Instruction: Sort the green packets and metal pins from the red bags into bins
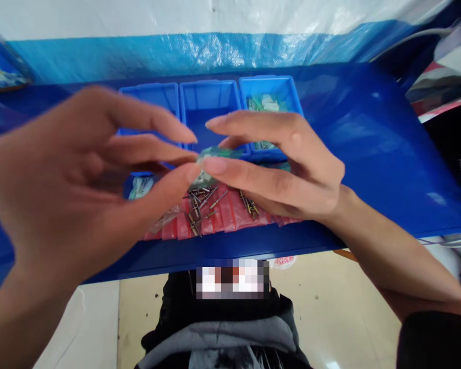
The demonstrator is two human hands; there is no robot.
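Between my two hands, above the blue table, is a small clear-and-green plastic bag (pixel 207 171) with something pale inside that I cannot make out. My left hand (pixel 88 169) pinches its left side between thumb and fingers. From the right, my right hand (pixel 288 164) grips it with the thumb, the index finger arched above. Beneath the hands, a row of red plastic bags (pixel 225 218) lies on the table, with loose metal pop rivets (pixel 195 205) on top. More rivets (pixel 249 205) are partly covered by my right hand.
Three blue bins stand behind the hands: a left bin (pixel 149 92), a middle bin (pixel 209 88) and a right bin (pixel 267 82) holding small bags (pixel 267 102). Another small bag (pixel 141 187) lies by my left hand. The blue table's (pixel 369 169) front edge is near my lap.
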